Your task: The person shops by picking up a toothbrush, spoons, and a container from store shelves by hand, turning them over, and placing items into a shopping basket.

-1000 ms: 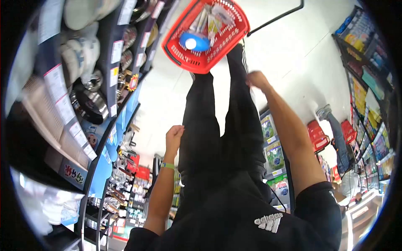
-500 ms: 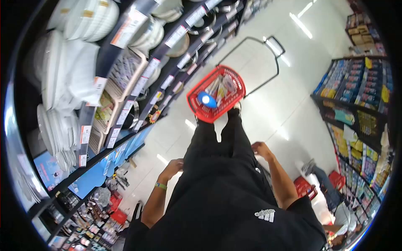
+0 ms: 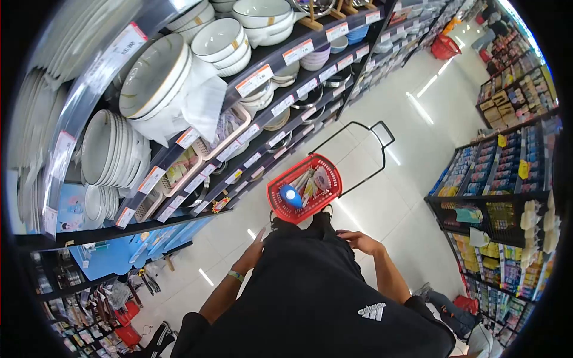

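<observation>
My left hand (image 3: 249, 255), with a band at the wrist, hangs beside my left hip. Its fingers are stretched out, and it holds nothing. On the other side, my right hand (image 3: 362, 241) is near my right hip, fingers loosely extended and nothing held. A red shopping basket (image 3: 276, 204) with perforated sides stands on the floor at my feet. Its long black pull handle (image 3: 365, 176) reaches forward and right, apart from both hands. Inside the basket lie a blue item (image 3: 290, 197) with a white round spot and several small packaged goods (image 3: 310, 184).
Shelves to the left carry stacked white bowls (image 3: 158, 74), plates (image 3: 110, 149) and price tags (image 3: 255, 80). A dark display rack (image 3: 486, 206) of packaged goods stands on the right. Another person (image 3: 450, 310) is behind at right. Another red basket (image 3: 444, 46) sits far ahead.
My view has tilted up, bringing more of the left shelves and the far aisle into sight. The basket appears lower in view. The fingers of both my hands are more extended.
</observation>
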